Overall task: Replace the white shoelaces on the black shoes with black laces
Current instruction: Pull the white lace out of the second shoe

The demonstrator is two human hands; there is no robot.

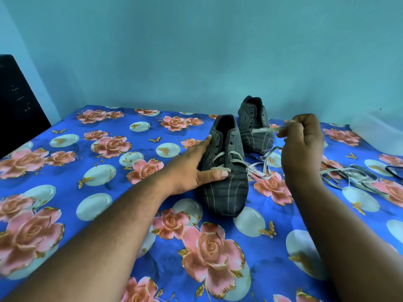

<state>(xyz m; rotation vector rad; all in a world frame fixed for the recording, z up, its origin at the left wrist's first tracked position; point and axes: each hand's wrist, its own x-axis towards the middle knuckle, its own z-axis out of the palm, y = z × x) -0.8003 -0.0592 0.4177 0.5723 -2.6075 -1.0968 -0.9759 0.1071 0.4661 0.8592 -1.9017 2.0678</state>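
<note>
Two black striped shoes stand on a blue floral sheet. The near shoe (224, 171) has a white lace (259, 168) threaded only through its lower eyelets. My left hand (196, 168) lies flat against its left side, thumb pressed on the front. My right hand (302, 144) is raised to the right of the shoe, fingers pinched on the lace's free end, which stretches taut past the far shoe (254, 125). The far shoe has bare eyelets. A second loose white lace (349, 175) lies in a heap at the right.
The floral sheet (109, 171) covers a bed against a teal wall. A dark panel (17, 105) stands at the far left. A pale translucent container (379, 131) sits at the right edge, with a dark item (395, 171) in front of it.
</note>
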